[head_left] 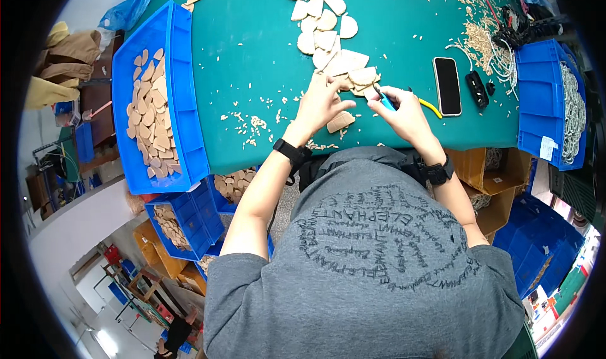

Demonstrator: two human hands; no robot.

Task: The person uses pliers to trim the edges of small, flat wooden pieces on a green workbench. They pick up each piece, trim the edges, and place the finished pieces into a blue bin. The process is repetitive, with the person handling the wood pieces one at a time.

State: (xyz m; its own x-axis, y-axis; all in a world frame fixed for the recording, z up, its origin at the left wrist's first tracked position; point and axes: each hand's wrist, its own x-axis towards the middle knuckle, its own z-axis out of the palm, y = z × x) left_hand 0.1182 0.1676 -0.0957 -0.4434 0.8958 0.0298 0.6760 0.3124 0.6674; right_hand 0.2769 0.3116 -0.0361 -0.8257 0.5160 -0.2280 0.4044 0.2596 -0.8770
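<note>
My right hand [407, 116] grips a pair of pliers with blue and yellow handles [432, 108]; the jaws point at the near end of a row of flat tan pieces. My left hand [319, 105] reaches to the same spot, thumb and fingers apart, its fingertips at the edge of the tan pieces [348, 62]. Whether a small piece lies under those fingertips is hidden. One rounded tan piece [363, 76] rests on top of others between the hands. Just below, near my left thumb, lies a ribbed tan piece [341, 122].
The green table [252, 62] is strewn with small tan scraps [255, 124]. At left stands a blue bin of tan pieces [183, 100]. On the right are a phone [447, 86], a black case [476, 89], a scrap heap [476, 43] and a blue bin [536, 100] with pale cord.
</note>
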